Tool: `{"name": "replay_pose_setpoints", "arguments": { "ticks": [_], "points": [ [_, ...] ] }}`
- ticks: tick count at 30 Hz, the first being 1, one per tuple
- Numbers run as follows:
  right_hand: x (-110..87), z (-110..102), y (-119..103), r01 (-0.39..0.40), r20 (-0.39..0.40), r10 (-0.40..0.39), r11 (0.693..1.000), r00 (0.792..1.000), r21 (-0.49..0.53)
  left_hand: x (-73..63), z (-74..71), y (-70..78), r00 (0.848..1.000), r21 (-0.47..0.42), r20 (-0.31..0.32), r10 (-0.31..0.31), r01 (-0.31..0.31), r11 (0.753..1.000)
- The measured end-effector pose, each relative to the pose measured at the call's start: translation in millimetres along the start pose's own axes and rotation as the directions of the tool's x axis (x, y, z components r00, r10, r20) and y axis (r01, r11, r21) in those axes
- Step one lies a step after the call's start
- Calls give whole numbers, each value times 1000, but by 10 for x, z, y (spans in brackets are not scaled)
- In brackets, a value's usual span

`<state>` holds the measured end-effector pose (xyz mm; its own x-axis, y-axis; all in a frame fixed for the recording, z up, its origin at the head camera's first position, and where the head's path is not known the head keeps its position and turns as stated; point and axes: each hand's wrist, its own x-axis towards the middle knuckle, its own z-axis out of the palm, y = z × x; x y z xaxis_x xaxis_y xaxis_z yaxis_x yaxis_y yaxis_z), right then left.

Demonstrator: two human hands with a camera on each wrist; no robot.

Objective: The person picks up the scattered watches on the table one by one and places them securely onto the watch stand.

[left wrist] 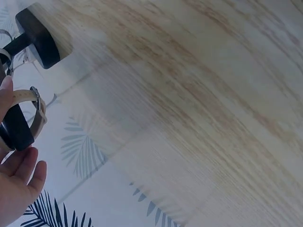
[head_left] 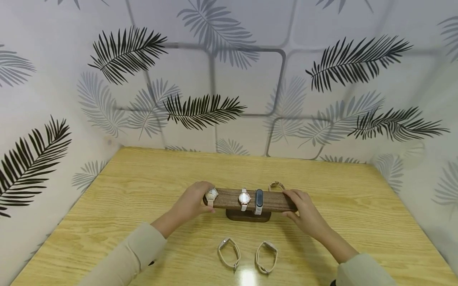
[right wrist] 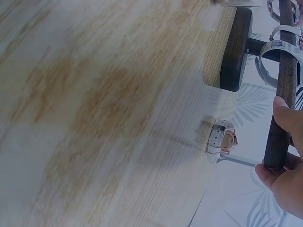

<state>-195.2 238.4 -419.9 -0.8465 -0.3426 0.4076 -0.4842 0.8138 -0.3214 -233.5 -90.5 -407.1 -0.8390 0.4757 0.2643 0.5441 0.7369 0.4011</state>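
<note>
A dark wooden watch stand (head_left: 229,200) with a long bar on a rounded base (head_left: 248,215) stands on the table. My left hand (head_left: 193,201) grips the bar's left end, thumb and fingers around it, beside a light-strapped watch (head_left: 211,194). My right hand (head_left: 305,210) holds the right end between thumb and fingers; the right wrist view shows this hand (right wrist: 288,184) at the bar's tip. Around the bar's middle sit a white-strapped watch with a rose-gold case (head_left: 245,198) and a fitness band with a black face (head_left: 259,198).
Two light-strapped watches, left (head_left: 229,254) and right (head_left: 266,258), lie on their sides in front of the stand. Another watch (head_left: 276,185) lies behind the bar's right part. A leaf-patterned covering (head_left: 229,79) encloses the wooden table (head_left: 161,171) at the back and sides.
</note>
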Motion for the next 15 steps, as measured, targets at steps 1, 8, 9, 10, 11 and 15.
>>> {"name": "replay_pose_setpoints", "arguments": {
  "ticks": [1,8,9,10,11,15],
  "points": [
    [-2,4,1,0,-1,0,1000,1000,2,-7,13,-4,999,22,-24,25,-25,999],
    [-5,5,6,3,-3,-3,1000,1000,1,-39,91,-46,965,157,-157,212,-188,970],
    [-6,2,7,4,-6,-4,1000,1000,1,-39,94,-51,964,164,-153,217,-191,968],
    [-7,2,7,6,-7,-6,1000,1000,1,-39,90,-53,967,158,-142,210,-188,970],
    [-9,2,9,8,-8,-8,1000,1000,0,-39,82,-57,973,141,-125,194,-176,974],
    [-16,7,16,15,-9,-15,1000,1000,0,-27,16,-76,995,49,-27,93,-92,995]
  ]
}}
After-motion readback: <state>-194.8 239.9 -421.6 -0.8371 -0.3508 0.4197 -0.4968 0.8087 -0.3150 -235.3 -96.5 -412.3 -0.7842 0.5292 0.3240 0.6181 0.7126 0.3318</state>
